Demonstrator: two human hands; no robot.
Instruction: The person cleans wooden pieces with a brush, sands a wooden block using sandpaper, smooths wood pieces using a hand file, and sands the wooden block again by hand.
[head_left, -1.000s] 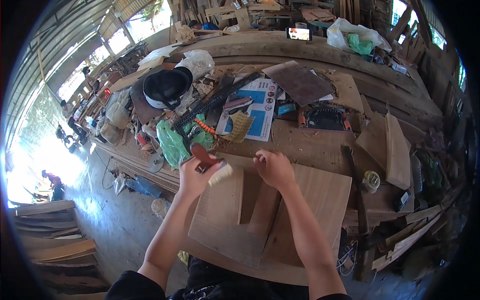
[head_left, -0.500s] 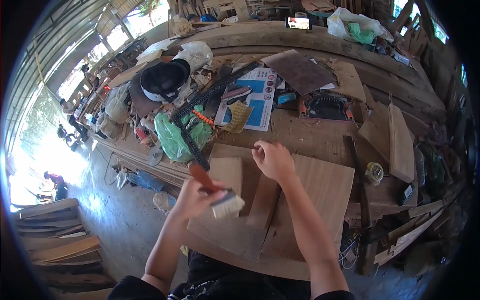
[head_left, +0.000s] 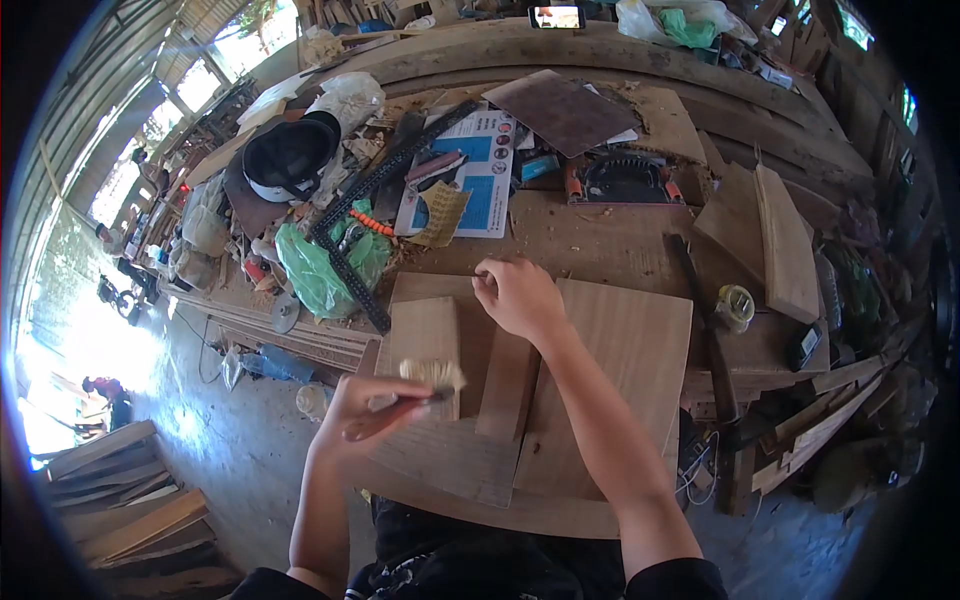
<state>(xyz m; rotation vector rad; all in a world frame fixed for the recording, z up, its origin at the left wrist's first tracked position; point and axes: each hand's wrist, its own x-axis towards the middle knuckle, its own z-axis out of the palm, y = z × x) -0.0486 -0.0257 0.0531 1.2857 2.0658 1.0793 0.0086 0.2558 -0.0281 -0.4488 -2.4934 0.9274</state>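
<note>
My left hand [head_left: 375,405] is closed on the handle of a paintbrush [head_left: 435,375], whose pale bristles now point up over a small light wooden block [head_left: 425,335]. My right hand [head_left: 520,297] is curled above the far end of a darker wooden strip [head_left: 507,385]; the palm side is hidden, so I cannot tell whether anything is in it. Block and strip lie on a flat wooden panel [head_left: 440,465] close to my body. A wide board [head_left: 615,385] lies to the right, under my right forearm.
Behind the panel are a black square ruler [head_left: 325,235], a green plastic bag [head_left: 310,270], a printed sheet [head_left: 485,205] and a black cap [head_left: 290,155]. A tape roll [head_left: 735,307] and a dark bar [head_left: 705,330] lie right. A phone [head_left: 557,17] stands at the back.
My left hand has turned the brush over, so its bristles swing from pointing down to pointing up. My right hand keeps its curled pose over the wood. The whole view has shifted slightly.
</note>
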